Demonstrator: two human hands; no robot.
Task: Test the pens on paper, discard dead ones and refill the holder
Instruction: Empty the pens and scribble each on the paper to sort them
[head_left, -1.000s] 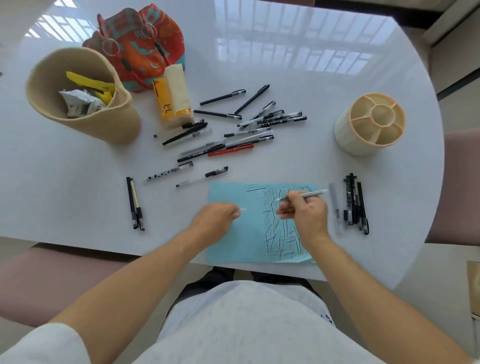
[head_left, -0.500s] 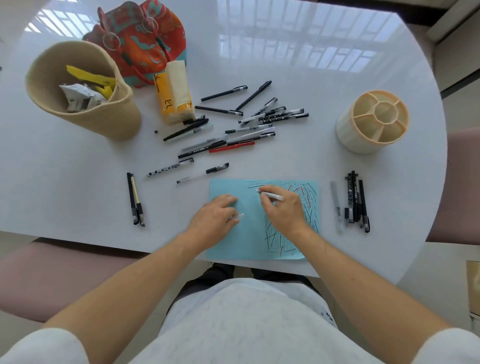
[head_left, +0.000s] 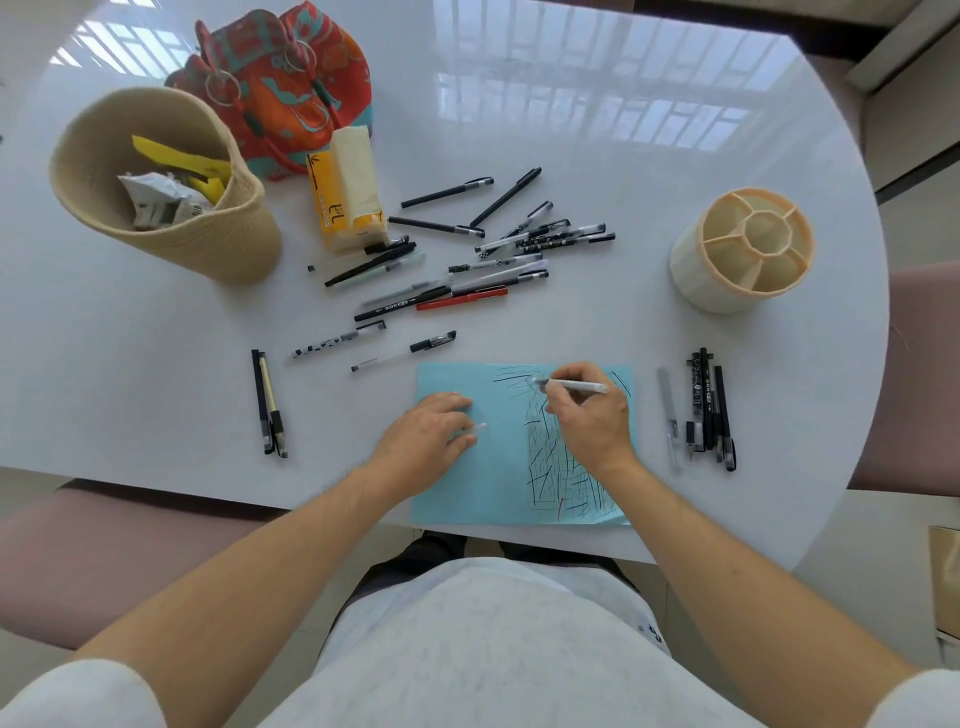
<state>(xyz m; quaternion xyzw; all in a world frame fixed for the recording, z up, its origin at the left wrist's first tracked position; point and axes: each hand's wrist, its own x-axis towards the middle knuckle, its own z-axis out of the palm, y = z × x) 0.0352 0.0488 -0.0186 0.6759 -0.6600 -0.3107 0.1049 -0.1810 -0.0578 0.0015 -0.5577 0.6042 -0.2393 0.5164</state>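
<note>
My right grip (head_left: 589, 415) pinched the pen (head_left: 571, 385), moved back up the paper (head_left: 467, 488); left (head_left: 428, 441) held its cap (head_left: 479, 427): testing continued.

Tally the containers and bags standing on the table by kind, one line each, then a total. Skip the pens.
Woven basket: 1
Divided pen holder: 1
Patterned fabric bag: 1
Tissue pack: 1
Total: 4

table (head_left: 649, 171) glossy white; paper (head_left: 488, 467) matt blue; holder (head_left: 696, 280) smooth plastic; basket (head_left: 228, 249) rough woven
</note>
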